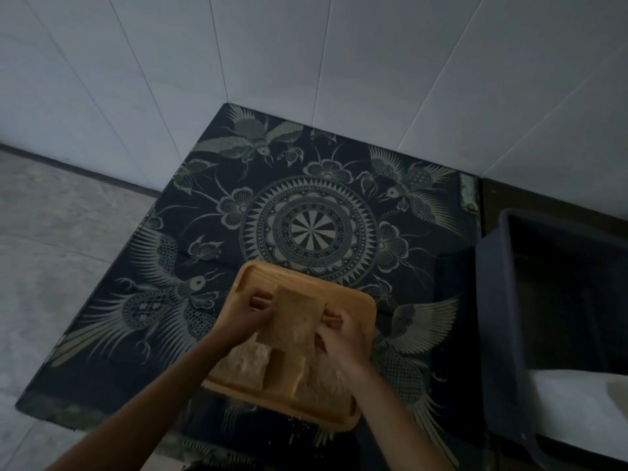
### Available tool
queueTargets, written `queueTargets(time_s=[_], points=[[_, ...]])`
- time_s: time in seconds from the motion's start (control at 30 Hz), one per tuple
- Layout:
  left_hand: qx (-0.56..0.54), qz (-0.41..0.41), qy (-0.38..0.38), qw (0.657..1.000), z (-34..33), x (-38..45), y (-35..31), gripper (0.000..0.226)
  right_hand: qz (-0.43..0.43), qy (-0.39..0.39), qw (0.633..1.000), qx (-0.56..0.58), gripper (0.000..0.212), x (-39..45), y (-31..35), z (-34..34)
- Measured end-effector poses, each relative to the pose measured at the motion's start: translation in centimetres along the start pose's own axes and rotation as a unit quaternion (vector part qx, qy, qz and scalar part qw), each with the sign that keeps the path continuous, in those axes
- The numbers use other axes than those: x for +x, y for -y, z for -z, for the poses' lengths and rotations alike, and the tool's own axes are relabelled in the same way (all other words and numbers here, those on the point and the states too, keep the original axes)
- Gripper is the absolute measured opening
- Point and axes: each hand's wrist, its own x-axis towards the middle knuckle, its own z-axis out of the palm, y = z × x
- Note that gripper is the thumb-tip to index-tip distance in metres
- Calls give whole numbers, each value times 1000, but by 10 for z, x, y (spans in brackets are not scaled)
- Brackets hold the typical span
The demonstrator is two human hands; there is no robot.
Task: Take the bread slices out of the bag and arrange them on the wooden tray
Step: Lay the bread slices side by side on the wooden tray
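A wooden tray lies on the patterned dark table near its front edge. Both hands hold one bread slice over the tray's middle. My left hand grips its left edge, and my right hand grips its right edge. More bread slices lie on the near half of the tray, partly under the held slice and my forearms. No bag is in view.
The table has a dark cloth with birds and a round central pattern, set in a corner of white tiled walls. A dark plastic bin stands close at the right, with something white inside. Grey floor lies to the left.
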Motion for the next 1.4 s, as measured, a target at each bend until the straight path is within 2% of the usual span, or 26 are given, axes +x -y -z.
queueTargets(time_s=[0.3,0.43,0.73,1.0,1.2,1.3,1.4], points=[[52,21,-43,998,37,50,8,23,-3,-13,1000,-22,36,41,22,-50],[90,6,-58,994,40,62,16,23,-4,-9,1000,-27,37,54,18,-65],[145,-9,-101,984,40,66,25,11,1,-3,999,-39,22,67,6,-78],[143,-27,-119,982,42,64,30,8,23,-7,998,-64,32,70,6,-81],[140,-59,-110,982,42,60,29,16,8,10,998,-61,25,65,9,-77],[144,-60,-89,984,43,56,27,30,-11,26,998,-63,43,60,14,-73],[140,-61,-77,985,43,50,24,35,-8,30,997,-68,47,54,18,-65]])
